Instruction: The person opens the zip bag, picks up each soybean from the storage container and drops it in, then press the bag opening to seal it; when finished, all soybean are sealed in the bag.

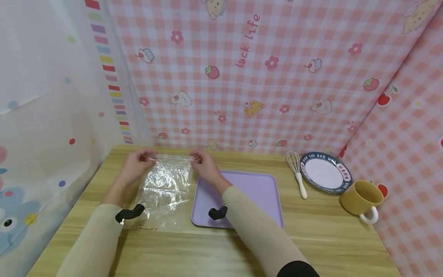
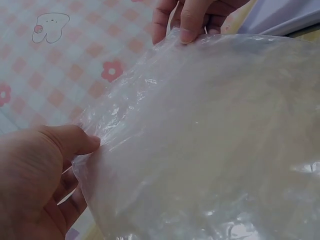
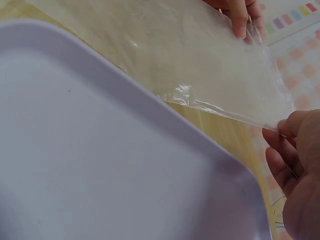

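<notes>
A clear plastic bag [image 1: 167, 188] is spread between both hands at the table's left side. My left hand [image 1: 134, 168] pinches its far left corner between thumb and fingers. Its far right corner is pinched by my right hand [image 1: 207, 168], beside the lilac tray [image 1: 257, 192]. In the left wrist view the bag's film [image 2: 210, 125] looks thin and wrinkled, with the left thumb on its edge. The right wrist view has the right hand [image 3: 302, 165] at the other corner. Small beige pieces [image 1: 144, 227] show at the bag's near end; whether inside or under it I cannot tell.
A whisk [image 1: 295, 171] lies right of the tray. Beyond it are a dark-rimmed plate [image 1: 340, 188] and a yellow mug [image 1: 356, 200] with a white handle. Patterned cloth [image 1: 242, 88] hangs behind the wooden table [image 1: 180, 254] and along both sides.
</notes>
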Motion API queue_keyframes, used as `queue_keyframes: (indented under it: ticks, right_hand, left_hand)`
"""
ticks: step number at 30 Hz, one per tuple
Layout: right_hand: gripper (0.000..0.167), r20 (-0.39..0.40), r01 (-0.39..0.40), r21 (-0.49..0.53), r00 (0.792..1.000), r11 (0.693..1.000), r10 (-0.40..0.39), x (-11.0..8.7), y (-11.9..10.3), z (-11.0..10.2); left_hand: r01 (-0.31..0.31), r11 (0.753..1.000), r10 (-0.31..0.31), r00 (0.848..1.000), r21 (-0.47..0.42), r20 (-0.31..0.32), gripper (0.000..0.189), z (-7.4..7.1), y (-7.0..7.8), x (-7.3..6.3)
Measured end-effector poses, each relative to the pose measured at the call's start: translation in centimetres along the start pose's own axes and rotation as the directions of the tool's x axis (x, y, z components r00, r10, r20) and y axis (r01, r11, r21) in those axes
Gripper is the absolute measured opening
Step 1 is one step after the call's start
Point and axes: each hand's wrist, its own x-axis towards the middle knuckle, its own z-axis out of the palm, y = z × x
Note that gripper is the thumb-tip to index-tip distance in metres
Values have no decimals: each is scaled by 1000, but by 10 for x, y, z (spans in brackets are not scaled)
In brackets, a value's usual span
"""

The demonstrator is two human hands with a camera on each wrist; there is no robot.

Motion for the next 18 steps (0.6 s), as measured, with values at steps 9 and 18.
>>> queue_keyframes:
  ticks: [9,18]
  right_hand:
    - [31,-5,1,-12,1000,1000,-1,4,3,1]
    - [30,16,-5,-47,1000,999,6,5,8,0]
  left_hand:
    - [21,1000,-21,1000,11,16,39,5,-11,3]
    - [22,1000,-22,999,7,31,40,7,-19,7]
